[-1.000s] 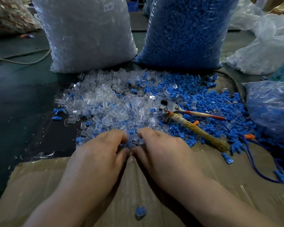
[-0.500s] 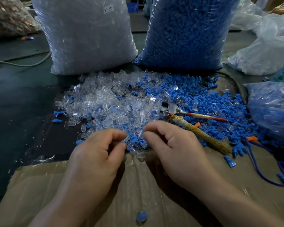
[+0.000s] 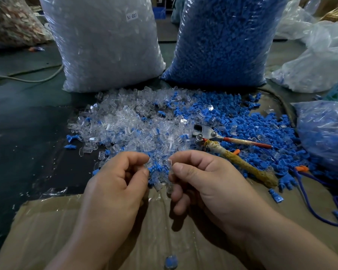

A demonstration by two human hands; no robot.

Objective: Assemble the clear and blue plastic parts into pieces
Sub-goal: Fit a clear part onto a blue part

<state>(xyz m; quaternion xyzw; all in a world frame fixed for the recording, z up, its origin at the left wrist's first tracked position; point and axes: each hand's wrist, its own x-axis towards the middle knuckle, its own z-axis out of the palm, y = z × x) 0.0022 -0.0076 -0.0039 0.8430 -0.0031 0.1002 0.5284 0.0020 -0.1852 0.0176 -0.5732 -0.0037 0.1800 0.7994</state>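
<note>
Head view, surface first: dark green work surface (image 3: 27, 133), with a pale cable (image 3: 27, 79) running across it at far left. A flattened cardboard sheet (image 3: 47, 230) covers the near edge under both forearms, and one blue piece (image 3: 171, 262) lies on it at bottom centre. A loose heap sits mid-surface, with clear parts (image 3: 129, 123) mostly on its left and blue parts (image 3: 261, 129) mostly on its right, mixed where they meet. Pliers (image 3: 209, 133) lie on the heap right of centre, one handle wrapped in dirty tape (image 3: 242, 164). A blue cord (image 3: 310, 201) loops over the cardboard at far right. Containers: a sack of mixed scrap (image 3: 12, 22) in the back left corner. A big clear bag (image 3: 105, 45) stands upright, full of clear parts, label reads "SJ 017" (image 3: 132, 16). Just beside it on the right a second bag (image 3: 226, 41) stands packed with blue parts. Crumpled white plastic bags (image 3: 316, 65) sit back right, contents can't tell. A smaller bag (image 3: 328, 137) at the right edge holds blue pieces, blurred. Left hand (image 3: 115, 184) has its fingers curled, thumb and forefinger pinching a clear part (image 3: 148, 163). Right hand (image 3: 207, 178) is likewise curled, thumb and forefinger pinching the other clear part (image 3: 170, 162). The two hands are near each other but apart, over the near edge of the heap.
</note>
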